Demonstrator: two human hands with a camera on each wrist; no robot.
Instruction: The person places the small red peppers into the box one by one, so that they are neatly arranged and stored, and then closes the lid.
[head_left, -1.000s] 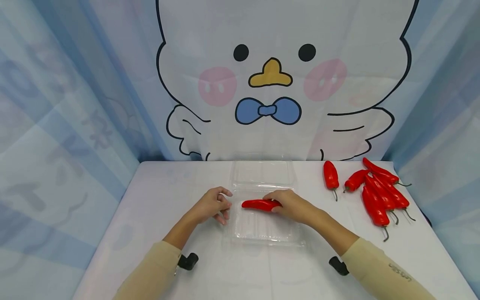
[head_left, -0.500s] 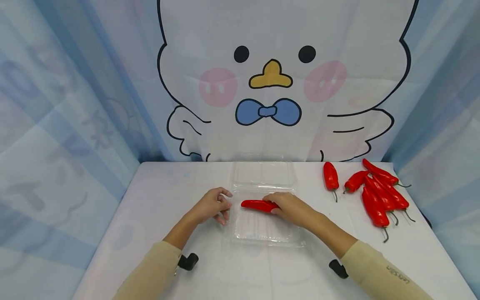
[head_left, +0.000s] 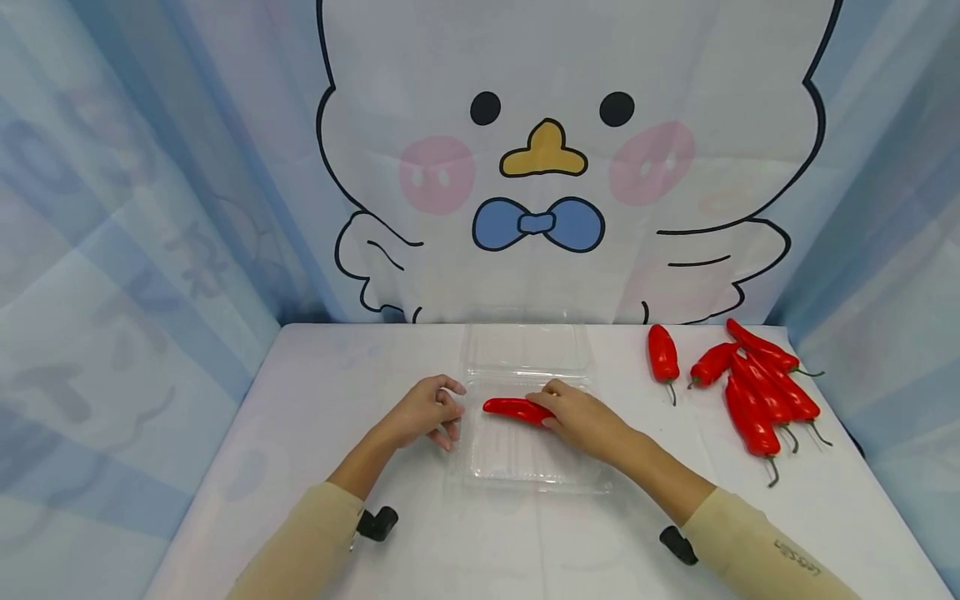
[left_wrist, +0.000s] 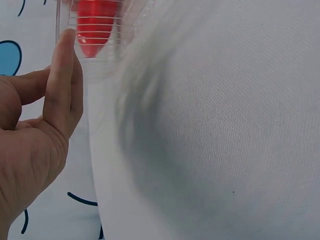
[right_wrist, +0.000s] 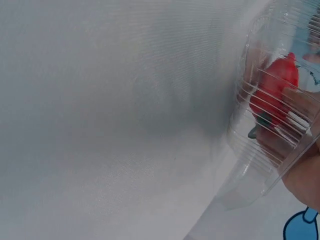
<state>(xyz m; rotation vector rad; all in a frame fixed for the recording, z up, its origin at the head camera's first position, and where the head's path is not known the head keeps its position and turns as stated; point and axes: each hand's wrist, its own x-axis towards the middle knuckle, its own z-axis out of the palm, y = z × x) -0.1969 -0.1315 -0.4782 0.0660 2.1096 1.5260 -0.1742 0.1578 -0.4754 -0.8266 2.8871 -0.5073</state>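
A red chili pepper (head_left: 512, 409) lies crosswise within the base of a clear plastic clamshell box (head_left: 517, 467), its tip pointing left. My right hand (head_left: 585, 417) grips the pepper's right end from above, thumb at the near side and fingers at the far side. Through the ribbed box wall in the right wrist view, the pepper (right_wrist: 275, 87) shows its green stem end beside the hand. At the box's left edge is my left hand (head_left: 426, 411), holding nothing. Its extended fingers (left_wrist: 60, 80) stand right at the box's side wall in the left wrist view.
The box's lid (head_left: 525, 346) lies folded back toward the far table edge. Several red peppers (head_left: 757, 383) are heaped at the back right of the white table (head_left: 345, 542), with a single pepper (head_left: 663, 353) just left of them. A printed curtain (head_left: 540, 275) hangs behind.
My right hand shifts very slightly at the pepper's end, keeping its grip. The pepper stays at nearly the same spot in the box, and the left hand has not visibly moved.
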